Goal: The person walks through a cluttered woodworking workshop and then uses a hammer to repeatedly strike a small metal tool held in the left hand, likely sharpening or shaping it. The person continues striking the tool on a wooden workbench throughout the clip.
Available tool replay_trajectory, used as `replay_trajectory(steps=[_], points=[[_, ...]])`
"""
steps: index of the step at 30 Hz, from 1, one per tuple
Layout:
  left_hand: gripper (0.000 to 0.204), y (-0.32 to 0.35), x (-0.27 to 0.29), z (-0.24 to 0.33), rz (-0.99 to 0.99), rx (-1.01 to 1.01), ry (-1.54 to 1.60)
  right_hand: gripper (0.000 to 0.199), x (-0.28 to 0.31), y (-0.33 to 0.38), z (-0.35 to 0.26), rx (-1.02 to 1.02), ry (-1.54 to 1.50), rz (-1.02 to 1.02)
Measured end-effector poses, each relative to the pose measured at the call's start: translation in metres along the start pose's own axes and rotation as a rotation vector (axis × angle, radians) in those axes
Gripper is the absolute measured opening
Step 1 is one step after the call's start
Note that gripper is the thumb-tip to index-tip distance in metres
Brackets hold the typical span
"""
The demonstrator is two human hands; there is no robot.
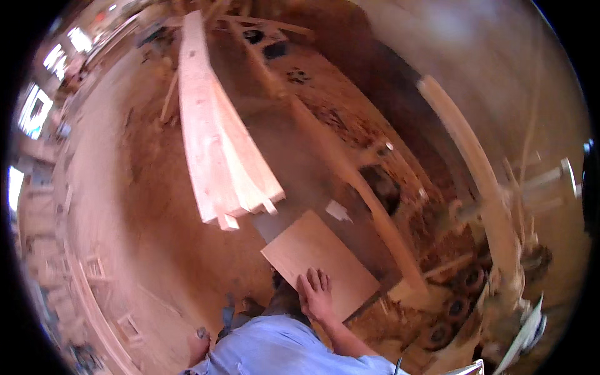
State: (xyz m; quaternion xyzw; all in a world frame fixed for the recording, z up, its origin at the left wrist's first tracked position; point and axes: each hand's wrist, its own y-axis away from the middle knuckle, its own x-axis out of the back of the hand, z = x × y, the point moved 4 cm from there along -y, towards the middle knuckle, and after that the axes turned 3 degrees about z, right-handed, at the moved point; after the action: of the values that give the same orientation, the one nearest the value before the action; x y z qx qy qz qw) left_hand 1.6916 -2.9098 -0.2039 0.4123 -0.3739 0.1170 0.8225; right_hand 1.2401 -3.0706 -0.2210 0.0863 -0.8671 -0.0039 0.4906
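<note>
My right hand (316,295) lies flat, fingers spread, on the near end of a flat rectangular wooden board (315,253). The board rests on a dusty machine table (294,150) and points away to the upper left. My forearm comes in from the lower right over my light blue shirt (281,350). A blurred skin-coloured shape (199,344) left of the shirt may be my left hand; I cannot make out its fingers.
A stack of long pale planks (219,144) lies on the table just beyond the board. A long wooden fence (350,175) runs along its right side. Dark wheels (456,307) and a pale beam (469,162) stand to the right. Sawdust covers the floor (144,206).
</note>
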Motion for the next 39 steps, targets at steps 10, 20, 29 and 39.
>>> replay_trajectory(steps=[10, 20, 29, 39], points=[[0.031, -0.096, -0.036, 0.076, 0.301, -0.008, 0.02, 0.057, -0.011, -0.028, -0.001, 0.18, 0.116, 0.278], [0.033, -0.091, -0.09, 0.121, -0.146, -0.066, -0.269, 0.055, -0.036, -0.052, -0.002, 0.275, 0.126, 0.245], [0.036, -0.118, 0.037, 0.049, 0.285, 0.108, 0.078, 0.053, -0.042, -0.072, -0.016, 0.245, 0.192, 0.175], [0.031, -0.15, 0.01, -0.179, 0.27, 0.17, 0.134, 0.051, -0.146, -0.2, -0.124, 0.198, 0.158, -0.101]])
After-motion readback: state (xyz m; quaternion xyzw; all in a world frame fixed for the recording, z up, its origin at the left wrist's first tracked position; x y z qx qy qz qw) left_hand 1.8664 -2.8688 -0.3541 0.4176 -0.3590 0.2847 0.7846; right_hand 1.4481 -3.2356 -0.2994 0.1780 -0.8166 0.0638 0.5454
